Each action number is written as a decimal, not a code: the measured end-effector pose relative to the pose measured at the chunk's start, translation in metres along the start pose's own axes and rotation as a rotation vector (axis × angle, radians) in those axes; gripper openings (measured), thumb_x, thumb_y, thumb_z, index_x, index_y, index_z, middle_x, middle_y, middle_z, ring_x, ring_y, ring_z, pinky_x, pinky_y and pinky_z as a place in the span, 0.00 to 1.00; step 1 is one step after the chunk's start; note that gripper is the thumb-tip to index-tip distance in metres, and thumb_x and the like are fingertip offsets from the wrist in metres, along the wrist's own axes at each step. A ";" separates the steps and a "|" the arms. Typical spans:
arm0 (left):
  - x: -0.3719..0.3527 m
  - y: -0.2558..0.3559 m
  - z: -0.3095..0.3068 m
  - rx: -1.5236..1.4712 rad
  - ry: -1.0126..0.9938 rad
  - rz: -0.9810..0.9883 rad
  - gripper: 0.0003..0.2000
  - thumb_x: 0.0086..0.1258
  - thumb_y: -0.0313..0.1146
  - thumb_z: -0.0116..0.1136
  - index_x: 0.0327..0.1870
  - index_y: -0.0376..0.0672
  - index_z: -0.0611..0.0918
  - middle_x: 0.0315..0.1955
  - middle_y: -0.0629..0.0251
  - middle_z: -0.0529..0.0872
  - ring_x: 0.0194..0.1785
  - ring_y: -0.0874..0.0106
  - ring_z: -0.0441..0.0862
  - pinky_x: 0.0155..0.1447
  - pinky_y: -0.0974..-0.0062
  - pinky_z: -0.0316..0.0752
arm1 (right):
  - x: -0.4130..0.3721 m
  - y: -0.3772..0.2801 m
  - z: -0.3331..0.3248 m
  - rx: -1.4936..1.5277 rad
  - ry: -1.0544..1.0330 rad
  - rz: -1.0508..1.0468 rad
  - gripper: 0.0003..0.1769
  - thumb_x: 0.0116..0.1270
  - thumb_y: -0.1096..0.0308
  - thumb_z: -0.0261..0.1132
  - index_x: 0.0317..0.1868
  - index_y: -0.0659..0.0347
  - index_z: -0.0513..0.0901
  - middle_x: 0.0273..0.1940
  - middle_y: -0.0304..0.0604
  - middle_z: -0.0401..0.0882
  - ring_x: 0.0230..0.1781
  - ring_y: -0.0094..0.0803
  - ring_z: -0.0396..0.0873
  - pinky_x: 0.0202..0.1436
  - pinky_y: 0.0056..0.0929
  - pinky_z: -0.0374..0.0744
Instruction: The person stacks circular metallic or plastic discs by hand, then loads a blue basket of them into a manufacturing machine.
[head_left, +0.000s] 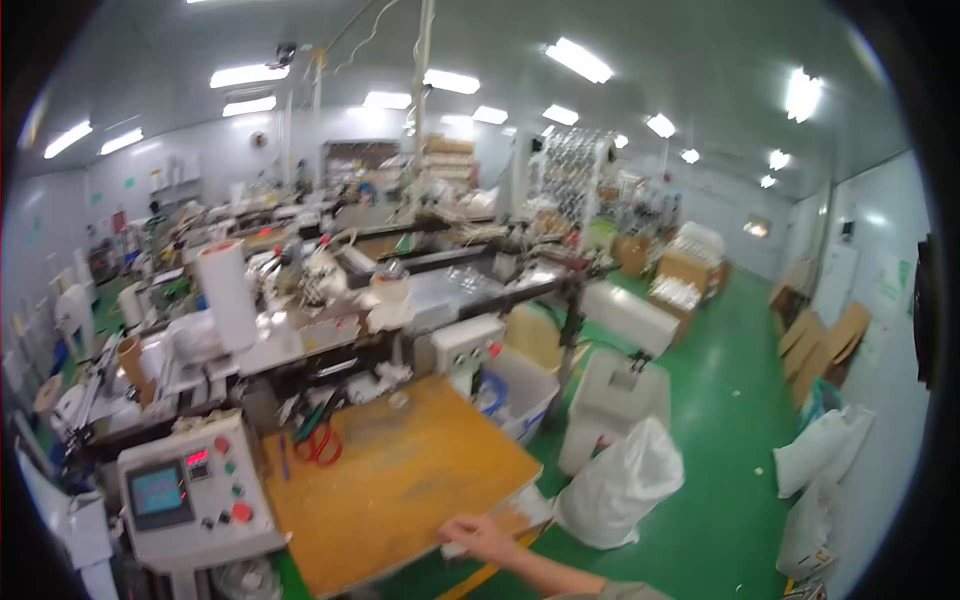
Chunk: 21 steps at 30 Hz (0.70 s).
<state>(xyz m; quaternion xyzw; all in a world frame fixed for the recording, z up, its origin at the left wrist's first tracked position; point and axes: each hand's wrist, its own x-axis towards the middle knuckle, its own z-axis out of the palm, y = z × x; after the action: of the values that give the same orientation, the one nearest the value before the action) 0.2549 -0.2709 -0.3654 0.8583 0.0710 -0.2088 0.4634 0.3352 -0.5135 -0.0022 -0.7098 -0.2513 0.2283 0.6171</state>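
Note:
My right hand (478, 537) reaches in from the bottom right, at the front right edge of a worn orange-brown tabletop (400, 480). Its fingers are curled, and a small white patch shows just under them; blur hides what it is. Scissors with red handles (318, 445) lie at the tabletop's back left, beside a blue pen (284, 456). Left of the tabletop stands a control panel (190, 490) with a screen and red and green buttons. My left hand is out of view.
A white sack (622, 485) stands on the green floor (715, 450) right of the tabletop, before a pale bin (612, 405). Behind are a machine bed (455, 290) and a white roll (228, 298). Cardboard (822, 345) and more sacks (825, 450) line the right wall.

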 end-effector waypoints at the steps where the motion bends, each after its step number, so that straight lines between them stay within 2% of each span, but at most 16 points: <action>1: -0.043 -0.019 0.024 -0.033 -0.016 -0.084 0.19 0.66 0.48 0.52 0.49 0.44 0.80 0.42 0.54 0.83 0.45 0.66 0.81 0.50 0.66 0.75 | -0.010 -0.010 -0.011 0.007 -0.029 0.000 0.17 0.68 0.53 0.59 0.39 0.61 0.81 0.27 0.32 0.76 0.24 0.18 0.73 0.26 0.22 0.74; 2: -0.103 0.019 0.029 -0.077 -0.025 -0.168 0.19 0.66 0.48 0.52 0.49 0.44 0.80 0.42 0.54 0.83 0.44 0.66 0.81 0.50 0.66 0.75 | -0.015 -0.023 -0.019 -0.104 -0.037 -0.062 0.17 0.68 0.54 0.59 0.39 0.61 0.81 0.28 0.32 0.77 0.25 0.19 0.74 0.28 0.22 0.74; 3: -0.130 0.069 -0.003 -0.164 -0.197 -0.043 0.20 0.67 0.51 0.51 0.50 0.45 0.80 0.42 0.57 0.83 0.44 0.69 0.81 0.47 0.68 0.75 | -0.023 -0.039 -0.030 -0.172 -0.061 -0.098 0.16 0.68 0.55 0.60 0.39 0.61 0.81 0.28 0.32 0.77 0.27 0.19 0.74 0.31 0.22 0.75; 4: -0.166 0.165 -0.029 -0.238 -0.060 -0.068 0.22 0.68 0.52 0.49 0.50 0.43 0.79 0.41 0.59 0.84 0.44 0.68 0.81 0.49 0.70 0.74 | -0.019 -0.020 -0.036 -0.068 -0.114 -0.044 0.15 0.67 0.56 0.61 0.39 0.61 0.81 0.29 0.34 0.78 0.30 0.19 0.75 0.34 0.22 0.75; 5: -0.171 0.202 -0.039 -0.183 0.162 0.198 0.21 0.70 0.49 0.48 0.49 0.40 0.79 0.42 0.61 0.83 0.46 0.68 0.80 0.51 0.72 0.73 | -0.016 -0.016 -0.041 -0.166 -0.115 -0.049 0.15 0.66 0.58 0.62 0.39 0.62 0.81 0.29 0.36 0.79 0.30 0.20 0.75 0.33 0.23 0.74; 7: -0.182 0.253 -0.057 -0.325 0.234 0.246 0.16 0.71 0.41 0.50 0.50 0.38 0.78 0.44 0.59 0.82 0.49 0.69 0.79 0.54 0.74 0.71 | -0.005 0.004 -0.045 -0.299 -0.109 -0.096 0.14 0.63 0.60 0.64 0.40 0.63 0.81 0.32 0.42 0.80 0.32 0.26 0.76 0.36 0.26 0.74; 8: -0.192 0.278 -0.067 -0.280 0.300 0.271 0.15 0.72 0.39 0.50 0.52 0.39 0.77 0.42 0.64 0.84 0.48 0.73 0.79 0.53 0.75 0.72 | 0.005 0.018 -0.044 -0.336 -0.092 -0.130 0.14 0.61 0.61 0.65 0.41 0.62 0.80 0.35 0.45 0.80 0.35 0.31 0.77 0.38 0.29 0.75; 10: -0.203 0.281 -0.069 -0.322 0.365 0.239 0.15 0.71 0.40 0.51 0.52 0.40 0.77 0.42 0.62 0.84 0.47 0.72 0.79 0.52 0.75 0.73 | 0.005 0.002 -0.034 -0.754 0.066 -0.405 0.17 0.57 0.61 0.66 0.45 0.61 0.79 0.44 0.50 0.78 0.45 0.43 0.74 0.47 0.36 0.72; 11: -0.212 0.282 -0.069 -0.267 0.392 0.223 0.16 0.71 0.40 0.52 0.52 0.40 0.77 0.41 0.61 0.84 0.46 0.72 0.80 0.50 0.74 0.73 | 0.010 0.012 -0.031 -0.777 0.058 -0.463 0.25 0.55 0.59 0.67 0.52 0.58 0.76 0.55 0.53 0.70 0.56 0.52 0.65 0.57 0.44 0.66; 12: -0.218 0.281 -0.073 -0.207 0.415 0.210 0.16 0.70 0.40 0.52 0.53 0.40 0.76 0.41 0.60 0.84 0.45 0.71 0.80 0.49 0.74 0.74 | 0.012 0.017 -0.024 -0.765 0.033 -0.489 0.25 0.55 0.59 0.67 0.52 0.58 0.76 0.55 0.53 0.70 0.56 0.52 0.65 0.57 0.44 0.66; 14: -0.224 0.256 -0.060 -0.204 0.514 0.220 0.16 0.69 0.41 0.53 0.52 0.41 0.77 0.40 0.59 0.84 0.42 0.71 0.80 0.46 0.73 0.74 | 0.013 0.022 -0.015 -0.884 0.067 -0.487 0.32 0.54 0.55 0.67 0.58 0.56 0.71 0.59 0.55 0.64 0.60 0.54 0.61 0.63 0.49 0.59; 15: -0.231 0.246 -0.058 -0.230 0.486 0.141 0.16 0.69 0.40 0.54 0.51 0.40 0.77 0.41 0.57 0.83 0.42 0.68 0.81 0.46 0.72 0.75 | 0.017 0.035 -0.012 -0.942 0.009 -0.391 0.36 0.53 0.52 0.67 0.61 0.55 0.68 0.61 0.55 0.60 0.64 0.54 0.55 0.67 0.52 0.50; 16: -0.238 0.236 -0.055 -0.261 0.458 0.061 0.16 0.68 0.40 0.54 0.50 0.40 0.77 0.42 0.56 0.83 0.41 0.66 0.82 0.46 0.71 0.75 | 0.019 0.046 -0.010 -1.064 0.013 -0.452 0.38 0.52 0.51 0.68 0.62 0.55 0.67 0.63 0.55 0.59 0.65 0.53 0.53 0.67 0.53 0.47; 18: -0.250 0.218 -0.052 -0.244 0.547 0.043 0.15 0.68 0.40 0.55 0.50 0.41 0.77 0.39 0.57 0.84 0.40 0.67 0.82 0.45 0.71 0.75 | 0.017 0.052 -0.009 -1.127 0.012 -0.515 0.39 0.51 0.52 0.68 0.63 0.55 0.66 0.65 0.55 0.56 0.66 0.54 0.50 0.67 0.55 0.46; 20: -0.266 0.218 -0.057 -0.413 0.612 -0.075 0.15 0.68 0.39 0.55 0.50 0.41 0.78 0.36 0.59 0.85 0.39 0.69 0.82 0.44 0.73 0.75 | 0.018 0.053 -0.005 -1.109 0.010 -0.525 0.40 0.50 0.54 0.69 0.63 0.55 0.66 0.66 0.55 0.56 0.67 0.54 0.49 0.67 0.55 0.45; 21: -0.267 0.210 -0.062 -0.355 0.691 -0.004 0.14 0.68 0.38 0.55 0.48 0.41 0.79 0.34 0.60 0.84 0.37 0.71 0.81 0.41 0.74 0.75 | 0.017 0.054 -0.005 -1.100 0.036 -0.505 0.40 0.50 0.55 0.69 0.63 0.56 0.66 0.66 0.54 0.55 0.68 0.54 0.48 0.67 0.56 0.44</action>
<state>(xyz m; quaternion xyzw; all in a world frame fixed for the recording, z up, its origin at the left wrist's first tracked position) 0.0979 -0.3186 -0.0608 0.7843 0.2597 0.1074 0.5531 0.3553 -0.5122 -0.0552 -0.8470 -0.4826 -0.1007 0.1988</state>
